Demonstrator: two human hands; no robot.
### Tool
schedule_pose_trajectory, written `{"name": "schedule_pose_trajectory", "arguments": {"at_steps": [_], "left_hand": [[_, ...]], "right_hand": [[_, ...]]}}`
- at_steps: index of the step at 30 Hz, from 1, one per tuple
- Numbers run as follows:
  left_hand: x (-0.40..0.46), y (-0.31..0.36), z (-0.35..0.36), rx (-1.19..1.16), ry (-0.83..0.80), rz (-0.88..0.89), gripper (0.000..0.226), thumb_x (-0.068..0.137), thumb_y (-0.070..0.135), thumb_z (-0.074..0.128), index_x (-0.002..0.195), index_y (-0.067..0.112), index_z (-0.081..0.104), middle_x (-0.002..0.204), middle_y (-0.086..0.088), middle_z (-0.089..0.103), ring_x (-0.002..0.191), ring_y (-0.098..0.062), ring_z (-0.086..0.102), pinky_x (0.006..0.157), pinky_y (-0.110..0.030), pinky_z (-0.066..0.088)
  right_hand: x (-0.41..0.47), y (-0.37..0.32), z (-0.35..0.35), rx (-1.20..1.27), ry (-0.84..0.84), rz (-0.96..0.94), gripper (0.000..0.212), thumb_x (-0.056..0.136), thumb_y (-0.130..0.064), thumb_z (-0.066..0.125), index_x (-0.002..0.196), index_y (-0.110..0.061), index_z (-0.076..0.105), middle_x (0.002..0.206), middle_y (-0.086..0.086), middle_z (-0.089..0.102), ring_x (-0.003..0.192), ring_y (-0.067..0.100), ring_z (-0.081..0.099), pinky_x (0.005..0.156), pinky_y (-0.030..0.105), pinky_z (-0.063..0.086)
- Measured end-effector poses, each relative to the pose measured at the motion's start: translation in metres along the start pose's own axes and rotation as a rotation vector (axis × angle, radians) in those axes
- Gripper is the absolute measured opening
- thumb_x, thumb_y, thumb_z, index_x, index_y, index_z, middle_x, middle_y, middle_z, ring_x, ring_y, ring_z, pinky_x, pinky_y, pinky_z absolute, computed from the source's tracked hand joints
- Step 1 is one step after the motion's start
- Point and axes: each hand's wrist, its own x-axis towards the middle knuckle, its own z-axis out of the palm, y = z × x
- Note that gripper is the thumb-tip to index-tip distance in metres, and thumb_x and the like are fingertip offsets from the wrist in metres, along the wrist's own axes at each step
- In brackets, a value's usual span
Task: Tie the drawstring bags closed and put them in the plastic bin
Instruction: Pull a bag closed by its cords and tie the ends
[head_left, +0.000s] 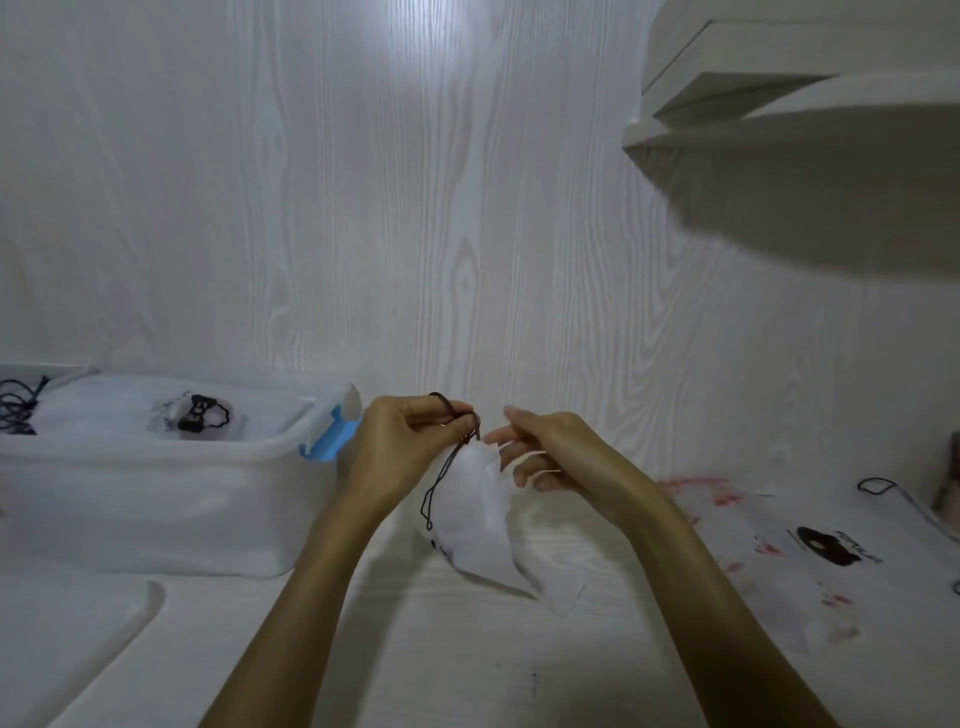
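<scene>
White woodgrain desk (467, 665) against a matching wall, shelf (810, 171) overhead at right. Translucent plastic bin (156, 499) sits at left on the desk, blue latch (332, 439) on its near corner, lid off; what looks like its lid (67, 623) lies flat in front of it. Inside the bin at least one white bag with a black bow print (200, 413), and dark cords (18, 410) at the far left edge, so some bags look already done. On the right of the desk a flat untied bag with a dark print (810, 556) and loose cord, pink stained patches around it; that one is still left to do.

Center: white drawstring bag (480, 519) held up off the desk between both hands, mouth gathered at top, bottom corner hanging near the surface. Left hand (400, 447) fingers clamped together on the dark drawstring (441, 467), a loop over the fingertips and a tail dangling beside the bag. Right hand (550, 452) fingers curled, pinching the bunched neck of the bag.

Judgement: mid-task, knot on this bag in progress, not finished; then drop it in the bin just to the left, then the bag on the right.
</scene>
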Motion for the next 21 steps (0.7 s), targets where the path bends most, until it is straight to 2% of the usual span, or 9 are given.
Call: {"name": "schedule_pose_trajectory", "arguments": {"at_steps": [2,5,9,12,15,17,21], "left_hand": [[-0.0016,0.0022,0.0014,-0.026,-0.022,0.022,0.01,0.075,0.033,0.078,0.078,0.042,0.075,0.081,0.011,0.075,0.084,-0.009,0.072,0.087,-0.042,0.056],[-0.0029,0.0058,0.0031,-0.053,-0.053,0.057,0.018,0.078,0.018,0.075,0.081,0.036,0.075,0.081,0.008,0.075,0.082,-0.01,0.072,0.086,-0.038,0.057],[-0.0013,0.0033,0.0017,0.006,-0.052,0.096,0.015,0.078,0.022,0.075,0.084,0.036,0.074,0.083,0.013,0.075,0.083,-0.01,0.07,0.084,-0.034,0.057],[-0.0007,0.0013,-0.001,-0.011,-0.097,0.099,0.013,0.077,0.023,0.075,0.089,0.03,0.076,0.082,0.01,0.075,0.083,-0.008,0.07,0.083,-0.027,0.055],[-0.0017,0.0061,-0.0005,-0.054,-0.162,0.113,0.015,0.079,0.016,0.073,0.093,0.019,0.077,0.083,0.007,0.076,0.083,-0.006,0.07,0.076,-0.015,0.051],[-0.0017,0.0077,-0.0003,-0.068,-0.193,0.132,0.014,0.08,0.012,0.072,0.092,0.019,0.076,0.083,0.009,0.076,0.082,-0.003,0.07,0.074,-0.012,0.05],[0.0002,0.0024,-0.0028,-0.06,-0.156,0.121,0.013,0.078,0.016,0.074,0.087,0.024,0.076,0.082,0.006,0.076,0.08,-0.008,0.069,0.077,-0.016,0.052]], "right_hand": [[0.0002,0.0003,0.0002,0.071,0.009,0.06,0.031,0.093,-0.039,0.053,0.102,-0.013,0.067,0.08,0.004,0.07,0.051,0.007,0.055,0.05,0.018,0.038],[0.0012,0.0032,0.0009,0.043,-0.045,0.016,0.029,0.088,-0.036,0.062,0.108,-0.015,0.069,0.078,0.001,0.067,0.046,0.004,0.047,0.046,0.016,0.035],[0.0015,0.0066,0.0014,0.027,0.065,-0.064,0.014,0.085,-0.026,0.068,0.093,-0.016,0.075,0.063,-0.004,0.062,0.041,0.003,0.039,0.044,0.014,0.032],[0.0032,0.0054,-0.001,0.057,0.151,-0.035,0.012,0.085,-0.022,0.066,0.088,-0.013,0.074,0.062,-0.003,0.058,0.044,0.004,0.039,0.045,0.015,0.032],[0.0052,0.0013,0.0032,0.374,0.021,0.082,0.02,0.083,-0.018,0.046,0.067,-0.012,0.057,0.061,-0.001,0.048,0.05,0.009,0.034,0.051,0.022,0.025],[0.0066,0.0021,0.0077,0.576,-0.095,0.122,0.02,0.079,-0.017,0.038,0.061,-0.014,0.045,0.062,-0.001,0.045,0.054,0.011,0.032,0.055,0.025,0.025],[0.0062,0.006,0.003,0.78,-0.158,0.163,0.037,0.084,-0.029,0.045,0.051,-0.017,0.036,0.061,0.0,0.038,0.054,0.014,0.033,0.058,0.027,0.025]]}}
